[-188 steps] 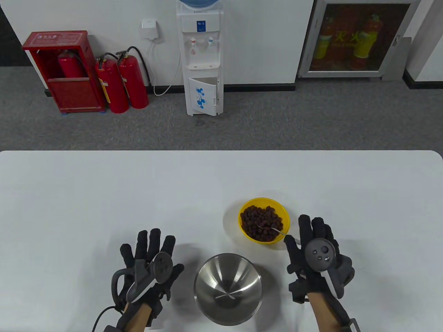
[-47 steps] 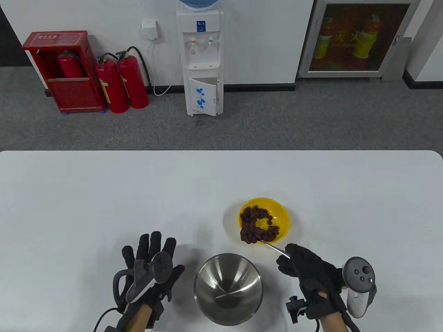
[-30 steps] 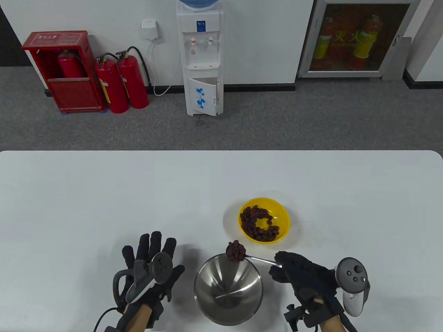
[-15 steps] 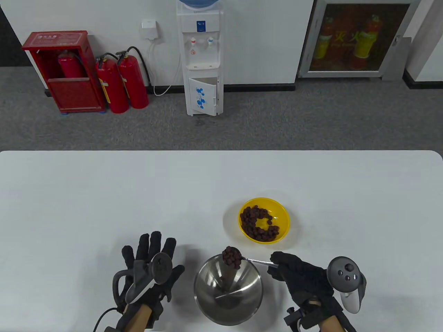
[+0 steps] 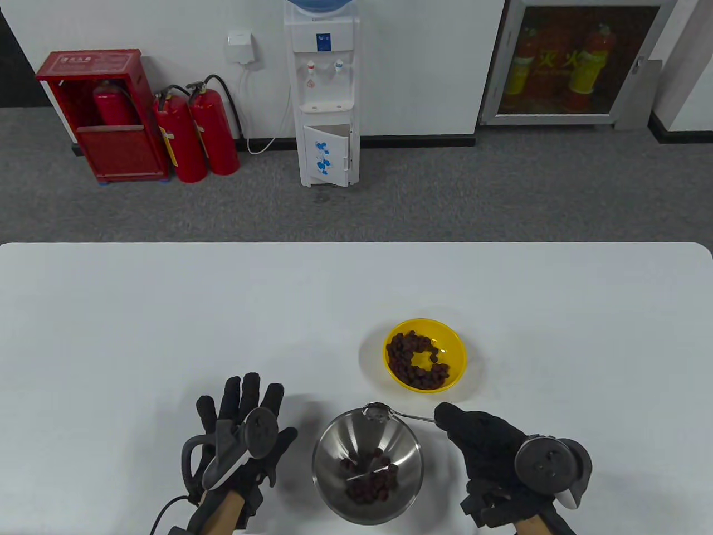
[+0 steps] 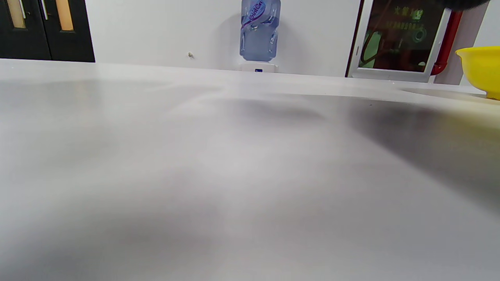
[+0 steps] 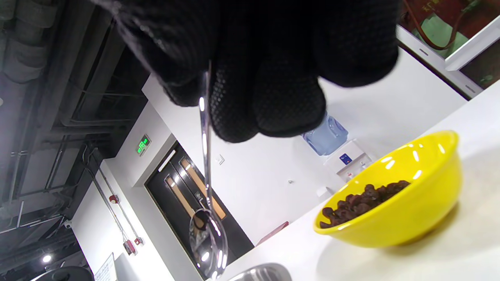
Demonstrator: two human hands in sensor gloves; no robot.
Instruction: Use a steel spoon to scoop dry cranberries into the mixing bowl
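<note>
My right hand (image 5: 479, 446) pinches the handle of the steel spoon (image 5: 390, 413); its empty, turned bowl hangs over the far rim of the steel mixing bowl (image 5: 328, 440). In the right wrist view the spoon (image 7: 206, 218) hangs from my fingers (image 7: 269, 89). Dry cranberries (image 5: 370, 475) lie at the mixing bowl's bottom. The yellow bowl (image 5: 452, 341) behind it holds more cranberries (image 5: 412, 359) and also shows in the right wrist view (image 7: 406, 210). My left hand (image 5: 245, 434) rests flat on the table, fingers spread, left of the mixing bowl.
The white table (image 5: 167, 312) stretches far to the left and back. In the left wrist view only the tabletop (image 6: 195, 175) and the yellow bowl's edge (image 6: 480, 68) show. A water dispenser (image 5: 326, 95) and fire extinguishers (image 5: 195, 134) stand on the floor beyond.
My right hand carried a heaped spoon from the yellow bowl over the mixing bowl, then rolled over. The cranberries dropped into the mixing bowl and the spoon is empty. The left hand stayed still.
</note>
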